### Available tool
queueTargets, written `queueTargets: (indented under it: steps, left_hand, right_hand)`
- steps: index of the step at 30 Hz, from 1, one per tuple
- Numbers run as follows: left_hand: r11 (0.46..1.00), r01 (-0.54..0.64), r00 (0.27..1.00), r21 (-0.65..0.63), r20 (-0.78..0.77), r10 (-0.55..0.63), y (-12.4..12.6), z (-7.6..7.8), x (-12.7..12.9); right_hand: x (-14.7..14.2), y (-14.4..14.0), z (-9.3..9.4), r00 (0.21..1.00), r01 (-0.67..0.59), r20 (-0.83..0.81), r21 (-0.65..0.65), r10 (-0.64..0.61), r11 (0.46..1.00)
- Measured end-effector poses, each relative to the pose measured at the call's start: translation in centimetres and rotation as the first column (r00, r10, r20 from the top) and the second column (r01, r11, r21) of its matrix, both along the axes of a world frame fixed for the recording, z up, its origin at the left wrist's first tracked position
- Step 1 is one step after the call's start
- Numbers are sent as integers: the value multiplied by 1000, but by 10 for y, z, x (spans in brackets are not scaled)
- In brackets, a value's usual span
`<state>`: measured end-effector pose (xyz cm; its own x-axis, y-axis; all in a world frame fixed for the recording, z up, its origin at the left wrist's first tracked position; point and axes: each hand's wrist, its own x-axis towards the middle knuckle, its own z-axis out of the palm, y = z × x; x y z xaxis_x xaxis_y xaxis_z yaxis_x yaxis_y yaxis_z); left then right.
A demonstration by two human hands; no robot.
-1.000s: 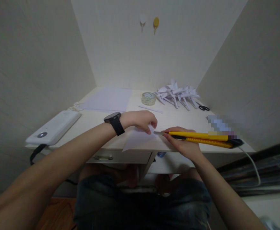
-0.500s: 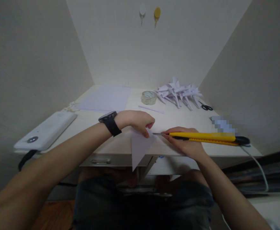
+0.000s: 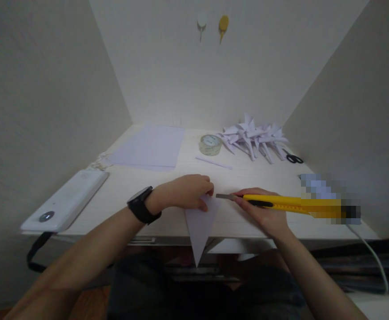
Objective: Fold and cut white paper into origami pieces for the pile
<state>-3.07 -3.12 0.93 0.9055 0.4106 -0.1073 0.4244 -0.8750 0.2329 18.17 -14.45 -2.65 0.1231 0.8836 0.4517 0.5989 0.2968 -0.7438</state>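
My left hand (image 3: 187, 192), with a black watch on its wrist, is closed on a folded white sheet of paper (image 3: 199, 231). The paper's pointed end hangs over the desk's front edge. My right hand (image 3: 264, 213) grips a yellow utility knife (image 3: 277, 202) near its front end. The knife's bare blade points left and lies just right of the paper, apart from the left hand's fingers.
A paper stack (image 3: 147, 146) lies at the back left, near a white power bank-like device (image 3: 66, 200). A tape roll (image 3: 210, 145), a thin paper stick (image 3: 213, 163), several folded paper pinwheels (image 3: 254, 135) and black scissors (image 3: 294, 158) lie toward the back right.
The knife's blade has drawn away from the paper to the right and turned flatter to view. The paper has swung so its point is further right. The camera view has tilted up slightly.
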Motion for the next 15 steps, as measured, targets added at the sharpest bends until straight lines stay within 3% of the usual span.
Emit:
queueTargets:
  steps: [15]
  left_hand:
    - [999, 35, 997, -41, 64, -32, 4, -5, -6]
  right_hand:
    - [-3, 2, 4, 997, -59, -54, -56, 56, 997]
